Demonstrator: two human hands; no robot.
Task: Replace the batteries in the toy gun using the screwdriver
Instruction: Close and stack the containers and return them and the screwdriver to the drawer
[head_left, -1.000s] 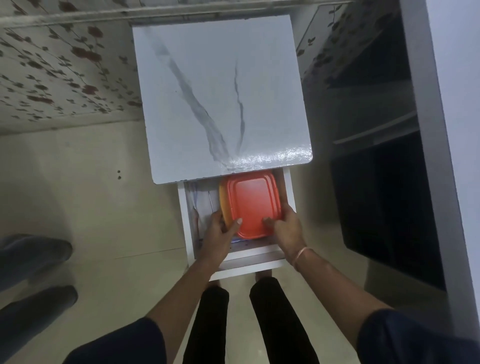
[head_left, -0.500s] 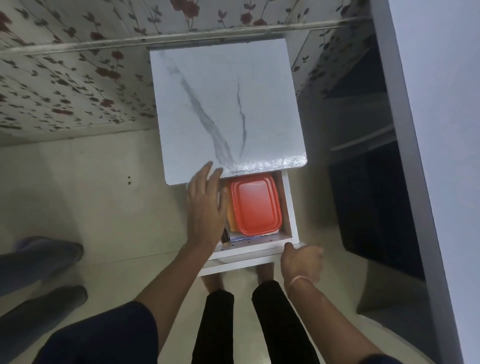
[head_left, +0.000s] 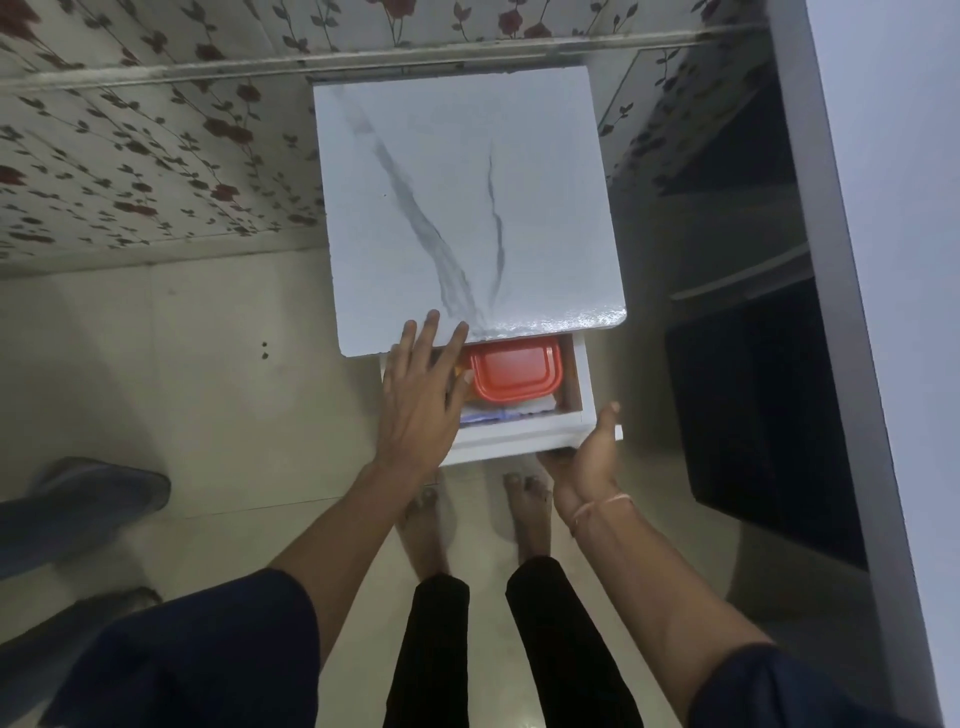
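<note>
The light is dim, cool and flat, apparently from overhead. A bright strip of glare lies along the front edge of the marbled desk (head_left: 561, 322), whose top shades the open drawer (head_left: 584, 395) beneath. The dark cabinet (head_left: 769, 415) at right is almost black. The left hand (head_left: 421, 400) is sharp and evenly lit. Toward the edges the wide lens bends the wall rail (head_left: 208, 78) and smears the grey shoes (head_left: 88, 499).

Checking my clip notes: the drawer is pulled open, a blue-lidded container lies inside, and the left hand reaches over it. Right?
Not quite: the head view shows the container's lid is orange-red, not blue. The rest stands: the drawer is pulled open and the left hand, fingers straight, reaches over it.
</note>
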